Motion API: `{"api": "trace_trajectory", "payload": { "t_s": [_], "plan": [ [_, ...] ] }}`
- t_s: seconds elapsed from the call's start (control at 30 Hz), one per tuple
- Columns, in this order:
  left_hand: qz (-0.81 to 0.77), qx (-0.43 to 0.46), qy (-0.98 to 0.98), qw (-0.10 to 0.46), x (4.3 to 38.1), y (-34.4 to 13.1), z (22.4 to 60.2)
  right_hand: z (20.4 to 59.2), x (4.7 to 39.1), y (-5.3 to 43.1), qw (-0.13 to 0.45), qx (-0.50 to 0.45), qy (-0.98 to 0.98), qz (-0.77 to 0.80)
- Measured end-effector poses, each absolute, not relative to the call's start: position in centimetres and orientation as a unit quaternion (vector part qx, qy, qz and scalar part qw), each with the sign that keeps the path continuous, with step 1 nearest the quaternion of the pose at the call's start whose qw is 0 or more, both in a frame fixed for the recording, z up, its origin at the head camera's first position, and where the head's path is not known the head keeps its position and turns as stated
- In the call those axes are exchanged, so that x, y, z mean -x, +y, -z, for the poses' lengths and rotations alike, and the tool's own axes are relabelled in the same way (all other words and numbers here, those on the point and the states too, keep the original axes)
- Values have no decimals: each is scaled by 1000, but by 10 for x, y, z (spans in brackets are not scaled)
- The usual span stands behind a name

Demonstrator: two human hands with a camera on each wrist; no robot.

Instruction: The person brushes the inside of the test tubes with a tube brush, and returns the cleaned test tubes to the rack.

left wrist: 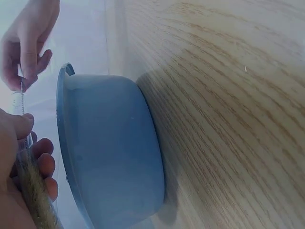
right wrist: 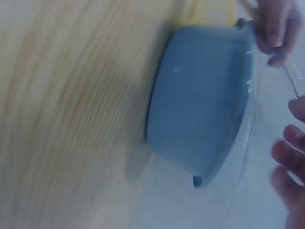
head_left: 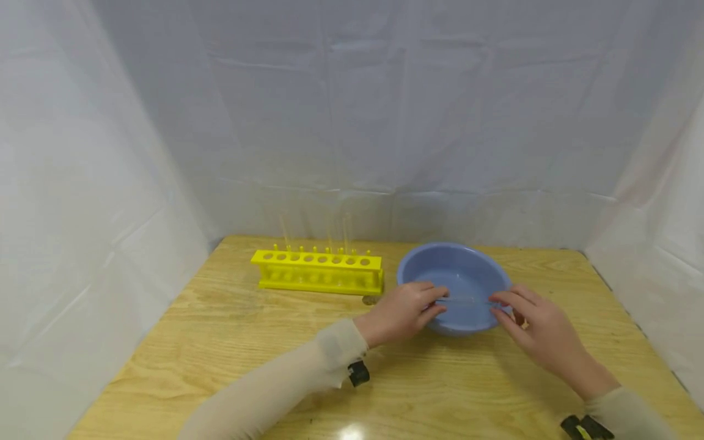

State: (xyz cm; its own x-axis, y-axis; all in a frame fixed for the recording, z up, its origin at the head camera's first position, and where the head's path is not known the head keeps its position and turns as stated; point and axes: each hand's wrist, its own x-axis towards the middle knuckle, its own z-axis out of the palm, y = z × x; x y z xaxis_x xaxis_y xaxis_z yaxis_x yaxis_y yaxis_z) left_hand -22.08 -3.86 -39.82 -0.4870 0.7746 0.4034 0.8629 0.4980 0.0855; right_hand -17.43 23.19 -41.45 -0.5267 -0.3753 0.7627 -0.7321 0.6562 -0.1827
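Observation:
Over the near side of a blue basin point(head_left: 420, 264), my left hand point(head_left: 400, 310) grips a clear glass test tube point(head_left: 461, 300), which lies roughly level. In the left wrist view, a test tube brush with tan bristles point(left wrist: 35, 188) sits inside the tube. Its twisted wire handle point(left wrist: 21, 85) comes out of the tube mouth. My right hand point(head_left: 541, 327) pinches that wire between thumb and fingers, to the right of the tube. The right wrist view is hazy, with the wire point(right wrist: 294, 87) reaching the right fingertips.
To the left of the basin stands a yellow test tube rack point(head_left: 316, 259) holding several clear tubes point(head_left: 348, 232) upright. A small dark spot point(head_left: 371, 300) marks the wooden table point(head_left: 220, 342) by the rack. White sheeting point(head_left: 357, 122) encloses the back and sides.

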Motion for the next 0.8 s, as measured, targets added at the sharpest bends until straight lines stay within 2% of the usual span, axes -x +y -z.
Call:
{"api": "trace_trajectory", "payload": {
  "t_s": [0.07,0.17,0.3,0.47,0.6,0.8],
  "plan": [
    [142,482,-850,159,221,-39,398,414,176,233,416,-361,-815,-178],
    [143,483,-849,158,221,-39,400,413,178,234,471,-391,-780,-129],
    [141,487,-847,157,222,-39,403,412,177,234,500,-422,-746,-124],
    [135,490,-846,163,221,-39,403,413,177,235,501,-430,-741,-123],
    [119,492,-845,172,221,-38,403,417,176,235,453,-407,-776,-164],
    [106,497,-843,176,220,-37,401,416,171,232,309,-322,-833,-328]
  ]
}}
